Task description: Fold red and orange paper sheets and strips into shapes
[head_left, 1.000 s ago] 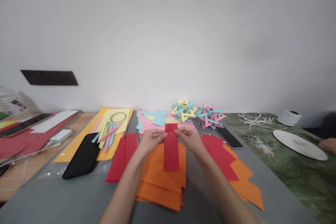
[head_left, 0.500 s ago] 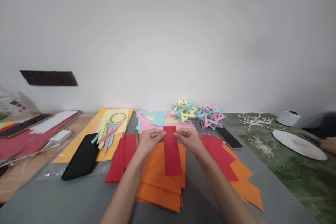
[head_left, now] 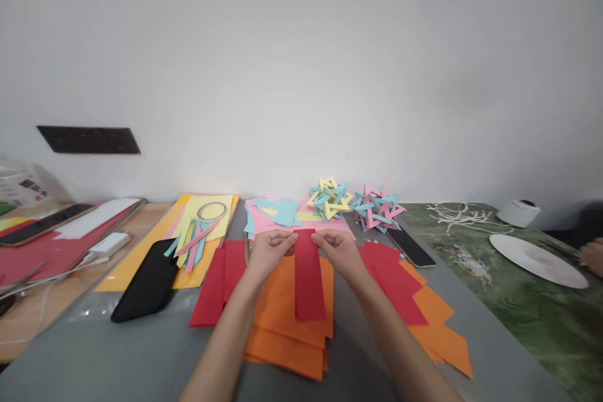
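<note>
Two hands pinch one red paper strip (head_left: 308, 276) at its far end, over the orange sheets (head_left: 287, 320).

Left hand (head_left: 268, 253) grips the strip's top-left corner, right hand (head_left: 340, 251) the top-right; both equally near, thumbs on top. Strip's long axis runs away from the person toward the wall, near end lying free on the orange stack, red sheets (head_left: 219, 282) either side. No legible writing or brand anywhere; phone (head_left: 148, 279) screen dark.

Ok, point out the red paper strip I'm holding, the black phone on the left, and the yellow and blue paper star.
red paper strip (head_left: 309, 286), head view, middle of the strip's face.
black phone (head_left: 148, 281), head view, centre of its dark face.
yellow and blue paper star (head_left: 330, 198), head view, its woven centre.
</note>
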A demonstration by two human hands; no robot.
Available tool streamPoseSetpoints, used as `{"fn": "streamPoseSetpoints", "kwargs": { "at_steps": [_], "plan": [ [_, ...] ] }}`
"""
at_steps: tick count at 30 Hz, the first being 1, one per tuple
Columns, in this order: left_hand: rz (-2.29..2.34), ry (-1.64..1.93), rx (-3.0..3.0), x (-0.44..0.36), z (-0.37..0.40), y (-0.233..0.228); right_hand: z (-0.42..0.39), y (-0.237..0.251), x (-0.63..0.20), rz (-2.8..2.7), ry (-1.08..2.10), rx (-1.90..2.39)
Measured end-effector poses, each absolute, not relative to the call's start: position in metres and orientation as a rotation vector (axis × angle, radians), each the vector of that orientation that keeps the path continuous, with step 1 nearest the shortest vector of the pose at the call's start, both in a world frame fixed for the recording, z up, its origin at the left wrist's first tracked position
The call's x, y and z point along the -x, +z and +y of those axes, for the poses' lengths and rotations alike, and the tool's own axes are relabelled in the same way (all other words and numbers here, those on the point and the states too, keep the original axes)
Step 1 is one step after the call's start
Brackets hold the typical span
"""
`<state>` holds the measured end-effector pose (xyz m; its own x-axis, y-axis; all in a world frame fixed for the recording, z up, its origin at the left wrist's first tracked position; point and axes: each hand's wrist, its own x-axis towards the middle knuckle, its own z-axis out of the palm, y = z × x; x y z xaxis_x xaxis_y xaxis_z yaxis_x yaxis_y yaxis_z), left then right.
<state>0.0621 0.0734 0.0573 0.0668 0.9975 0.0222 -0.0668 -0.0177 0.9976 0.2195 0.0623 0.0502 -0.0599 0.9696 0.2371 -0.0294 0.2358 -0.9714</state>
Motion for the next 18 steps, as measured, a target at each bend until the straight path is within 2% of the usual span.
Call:
{"fn": "streamPoseSetpoints", "kwargs": {
  "at_steps": [7,13,16,18],
  "plan": [
    [1.086,1.147,-1.264,-0.06,0.072,0.061,0.058,0.054,-0.218,-1.277,0.99,1.036],
    [1.071,0.773,-1.284,-0.054,0.059,0.069,0.062,0.047,-0.221,-1.173,0.928,1.035],
    [1.177,0.792,-1.344,-0.032,0.052,0.061,0.06,0.052,-0.219,-1.219,0.911,1.101],
    [1.404,0.9,-1.389,-0.006,0.047,0.052,0.05,0.067,-0.216,-1.245,0.84,1.125]
  ]
}}
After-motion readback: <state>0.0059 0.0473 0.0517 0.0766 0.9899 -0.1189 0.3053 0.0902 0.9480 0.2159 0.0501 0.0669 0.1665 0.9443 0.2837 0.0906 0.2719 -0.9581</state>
